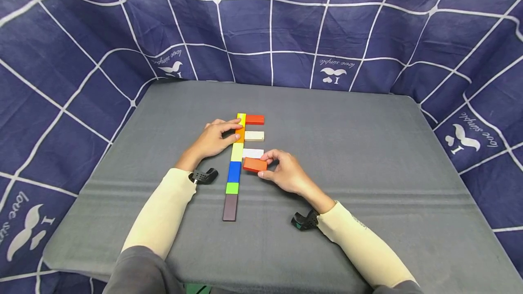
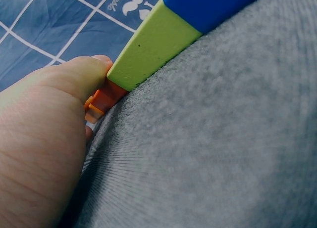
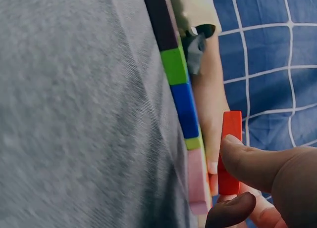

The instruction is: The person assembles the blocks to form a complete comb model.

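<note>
A column of flat blocks lies on the table, running away from me: a dark brown block (image 1: 230,207), a green block (image 1: 232,188), a blue block (image 1: 234,172), a pale yellow-green block (image 1: 237,152), an orange block (image 1: 239,136) and a yellow block (image 1: 241,116). My left hand (image 1: 214,138) rests its fingers and thumb on the column's far part, around the orange block. My right hand (image 1: 286,172) pinches an orange-red block (image 1: 255,164) between thumb and fingers, just right of the column. In the right wrist view, this block (image 3: 231,154) is held apart from the column.
Off the column's right side jut a red block (image 1: 255,120), a cream block (image 1: 254,136) and a whitish block (image 1: 253,153), pinkish in the right wrist view. Grey cloth covers the table (image 1: 367,149). A blue curtain (image 1: 294,26) with white lines hangs behind and beside it.
</note>
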`<action>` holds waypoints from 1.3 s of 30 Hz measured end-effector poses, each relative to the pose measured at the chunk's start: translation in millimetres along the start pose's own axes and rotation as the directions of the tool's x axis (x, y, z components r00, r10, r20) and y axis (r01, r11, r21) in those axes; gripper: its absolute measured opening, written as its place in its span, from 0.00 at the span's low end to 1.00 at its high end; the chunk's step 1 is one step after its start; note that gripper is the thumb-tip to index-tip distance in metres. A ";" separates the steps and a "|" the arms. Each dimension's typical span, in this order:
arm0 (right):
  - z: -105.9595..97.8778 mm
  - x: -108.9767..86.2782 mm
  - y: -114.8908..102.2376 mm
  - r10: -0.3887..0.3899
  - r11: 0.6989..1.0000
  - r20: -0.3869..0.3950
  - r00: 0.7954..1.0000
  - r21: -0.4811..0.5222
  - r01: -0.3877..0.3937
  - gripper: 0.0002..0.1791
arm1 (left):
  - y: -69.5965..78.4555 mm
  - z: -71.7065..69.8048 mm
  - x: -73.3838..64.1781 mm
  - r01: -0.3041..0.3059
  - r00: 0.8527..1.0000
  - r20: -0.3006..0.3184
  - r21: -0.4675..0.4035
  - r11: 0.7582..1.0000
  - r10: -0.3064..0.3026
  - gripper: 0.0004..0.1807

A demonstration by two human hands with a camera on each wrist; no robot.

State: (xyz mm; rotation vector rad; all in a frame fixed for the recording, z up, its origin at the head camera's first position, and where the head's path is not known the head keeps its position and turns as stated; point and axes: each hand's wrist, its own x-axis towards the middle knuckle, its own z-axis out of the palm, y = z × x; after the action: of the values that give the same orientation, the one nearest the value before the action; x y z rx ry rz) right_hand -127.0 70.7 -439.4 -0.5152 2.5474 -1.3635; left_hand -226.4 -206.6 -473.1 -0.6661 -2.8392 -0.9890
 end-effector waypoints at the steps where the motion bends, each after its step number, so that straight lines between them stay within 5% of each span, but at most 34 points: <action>1: 1.7 0.2 0.7 -0.002 1.000 0.002 1.000 -0.009 0.002 0.19 | 0.1 0.1 0.0 0.002 1.000 0.002 -0.001 1.000 -0.002 0.23; 39: 19.7 -1.5 3.7 -0.050 0.968 -0.010 0.999 -0.248 0.045 0.20 | 1.2 -0.1 -0.2 -0.003 1.000 0.002 -0.003 1.000 0.003 0.24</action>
State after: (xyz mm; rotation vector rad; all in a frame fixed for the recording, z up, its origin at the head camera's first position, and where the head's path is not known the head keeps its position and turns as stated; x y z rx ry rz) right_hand -119.7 58.1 -453.3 -0.6136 2.7527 -1.0708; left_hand -225.7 -205.9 -472.4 -0.6711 -2.8379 -0.9930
